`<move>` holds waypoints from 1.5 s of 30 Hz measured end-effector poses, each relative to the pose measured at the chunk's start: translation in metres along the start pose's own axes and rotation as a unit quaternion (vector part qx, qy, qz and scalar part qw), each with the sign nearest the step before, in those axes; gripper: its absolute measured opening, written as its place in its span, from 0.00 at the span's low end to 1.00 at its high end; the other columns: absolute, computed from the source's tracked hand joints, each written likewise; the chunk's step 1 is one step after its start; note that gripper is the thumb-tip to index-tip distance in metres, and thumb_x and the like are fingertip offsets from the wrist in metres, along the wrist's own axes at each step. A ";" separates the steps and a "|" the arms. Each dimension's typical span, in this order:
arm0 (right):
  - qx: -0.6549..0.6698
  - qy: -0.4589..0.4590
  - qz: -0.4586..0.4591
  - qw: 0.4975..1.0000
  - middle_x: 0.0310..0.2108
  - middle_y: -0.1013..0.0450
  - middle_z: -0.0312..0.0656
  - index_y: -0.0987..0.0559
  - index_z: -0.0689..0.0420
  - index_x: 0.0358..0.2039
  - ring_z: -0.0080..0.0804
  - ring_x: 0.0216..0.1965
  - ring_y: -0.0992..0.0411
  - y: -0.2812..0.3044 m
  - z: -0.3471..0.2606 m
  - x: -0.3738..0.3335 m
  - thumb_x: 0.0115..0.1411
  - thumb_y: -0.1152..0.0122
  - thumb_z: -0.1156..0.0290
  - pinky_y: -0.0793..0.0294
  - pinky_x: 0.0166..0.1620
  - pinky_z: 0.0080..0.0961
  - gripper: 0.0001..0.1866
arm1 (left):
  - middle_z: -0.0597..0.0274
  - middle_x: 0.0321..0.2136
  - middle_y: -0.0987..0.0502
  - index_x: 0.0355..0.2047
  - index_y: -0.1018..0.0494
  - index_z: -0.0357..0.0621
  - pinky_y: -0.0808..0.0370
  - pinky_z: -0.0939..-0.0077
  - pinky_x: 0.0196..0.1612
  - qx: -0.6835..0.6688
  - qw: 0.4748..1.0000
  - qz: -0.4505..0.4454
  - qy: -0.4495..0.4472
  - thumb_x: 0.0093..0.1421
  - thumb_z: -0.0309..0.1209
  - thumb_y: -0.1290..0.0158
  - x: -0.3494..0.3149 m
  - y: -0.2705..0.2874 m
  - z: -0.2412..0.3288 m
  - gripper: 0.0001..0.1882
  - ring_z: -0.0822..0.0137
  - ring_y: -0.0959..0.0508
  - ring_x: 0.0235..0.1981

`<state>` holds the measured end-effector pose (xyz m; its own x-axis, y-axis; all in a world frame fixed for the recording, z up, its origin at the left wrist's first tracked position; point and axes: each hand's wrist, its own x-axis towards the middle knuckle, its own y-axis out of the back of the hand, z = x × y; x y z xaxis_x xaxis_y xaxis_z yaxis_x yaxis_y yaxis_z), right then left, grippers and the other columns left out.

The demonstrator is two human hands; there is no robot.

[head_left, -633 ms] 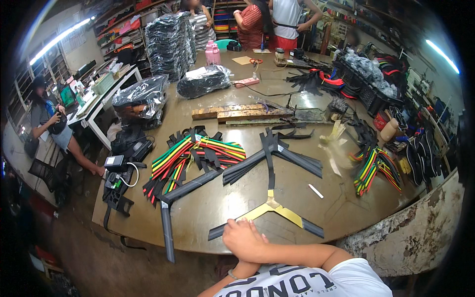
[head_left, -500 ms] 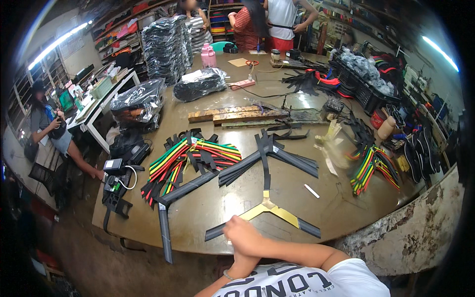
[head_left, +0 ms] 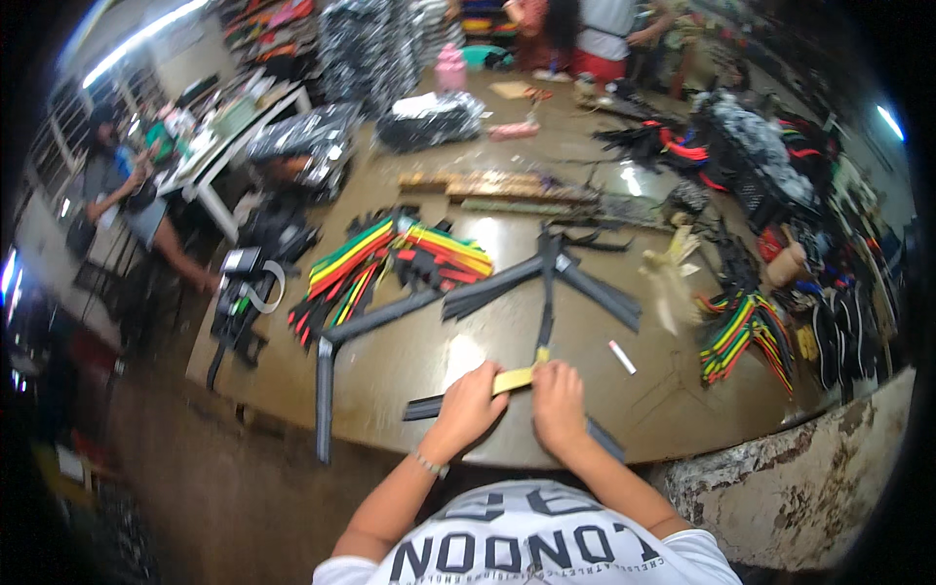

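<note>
A Y-shaped strap, black with yellow arms (head_left: 512, 381), lies near the front edge of the table. My left hand (head_left: 470, 402) is closed on its left arm, with yellow showing beyond the fingertips and a black end sticking out to the left. My right hand (head_left: 560, 408) is closed at the joint where the arms meet, hiding most of the right arm; a black end shows beside the wrist. From the joint a black strip runs up to a bundle of black straps (head_left: 495, 291). Left of this, a bent black strap (head_left: 325, 390) reaches over the table's edge.
Red, yellow and green striped straps lie in a left bundle (head_left: 366, 255) and a right bundle (head_left: 746, 336). A white stick (head_left: 622, 358) rests right of my hands. Wooden boards (head_left: 502, 185) lie farther back. Plastic-wrapped packs (head_left: 429, 124) stand behind, with people beyond the table.
My hands were together over the strap's left end; now they are apart, the right one moved over to the joint. The whole view has shifted and is blurred.
</note>
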<state>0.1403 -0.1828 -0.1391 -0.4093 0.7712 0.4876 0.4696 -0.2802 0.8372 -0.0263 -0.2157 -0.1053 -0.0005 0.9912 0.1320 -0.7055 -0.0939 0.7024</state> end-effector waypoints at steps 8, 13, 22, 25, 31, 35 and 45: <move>0.024 -0.062 0.001 0.998 0.44 0.35 0.57 0.31 0.67 0.42 0.55 0.43 0.36 0.026 0.037 0.000 0.64 0.53 0.75 0.35 0.48 0.46 0.09 | 0.47 0.39 0.21 0.42 0.23 0.39 0.25 0.63 0.45 0.004 0.983 0.181 -0.034 0.57 0.28 0.44 0.019 0.081 -0.011 0.13 0.52 0.21 0.41; 0.054 -0.032 -0.033 0.997 0.44 0.34 0.55 0.31 0.66 0.41 0.53 0.44 0.36 0.016 0.032 -0.004 0.64 0.52 0.75 0.36 0.48 0.45 0.08 | 0.51 0.39 0.20 0.44 0.23 0.36 0.27 0.69 0.46 -0.011 0.863 0.504 0.023 0.62 0.29 0.46 -0.012 0.149 -0.057 0.13 0.59 0.21 0.40; 0.091 -0.022 -0.043 0.995 0.40 0.31 0.54 0.28 0.65 0.37 0.52 0.41 0.34 0.004 0.022 0.018 0.63 0.48 0.75 0.34 0.46 0.42 0.06 | 0.44 0.42 0.24 0.52 0.27 0.37 0.32 0.56 0.51 0.269 0.872 0.337 0.233 0.53 0.32 0.38 -0.049 0.117 -0.144 0.26 0.45 0.27 0.45; 0.183 -0.047 0.023 0.982 0.35 0.29 0.52 0.26 0.64 0.36 0.51 0.40 0.32 0.011 0.044 0.029 0.61 0.46 0.74 0.32 0.45 0.40 0.06 | 0.50 0.46 0.26 0.55 0.29 0.41 0.34 0.58 0.54 0.297 0.874 0.285 0.258 0.55 0.35 0.40 -0.035 0.132 -0.141 0.27 0.47 0.29 0.48; 0.064 -0.288 -0.048 0.954 0.31 0.27 0.54 0.24 0.64 0.31 0.54 0.38 0.29 0.111 0.125 -0.015 0.55 0.44 0.77 0.30 0.43 0.43 0.04 | 0.54 0.47 0.25 0.50 0.26 0.41 0.32 0.61 0.54 0.183 0.931 0.309 0.070 0.59 0.32 0.42 -0.018 0.105 -0.060 0.19 0.52 0.28 0.50; -0.155 -0.316 -0.046 0.935 0.44 0.30 0.54 0.23 0.62 0.44 0.52 0.46 0.33 0.121 0.139 -0.037 0.57 0.42 0.74 0.33 0.51 0.41 0.14 | 0.52 0.43 0.24 0.45 0.24 0.37 0.31 0.65 0.53 -0.055 0.993 0.081 0.073 0.59 0.31 0.43 -0.003 0.035 -0.001 0.15 0.58 0.26 0.46; 0.379 -0.199 -0.123 0.896 0.36 0.25 0.47 0.22 0.62 0.44 0.40 0.40 0.28 0.059 0.077 0.023 0.63 0.42 0.66 0.29 0.43 0.32 0.14 | 0.52 0.42 0.24 0.51 0.26 0.42 0.29 0.66 0.50 -0.120 0.986 0.089 -0.067 0.59 0.29 0.42 0.014 -0.010 0.039 0.19 0.56 0.25 0.44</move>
<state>0.2189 -0.1382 -0.0974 -0.3330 0.9410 0.0597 0.8613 0.2778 0.4254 0.0088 -0.2044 -0.0830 -0.0576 0.9381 0.3417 -0.8506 -0.2253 0.4751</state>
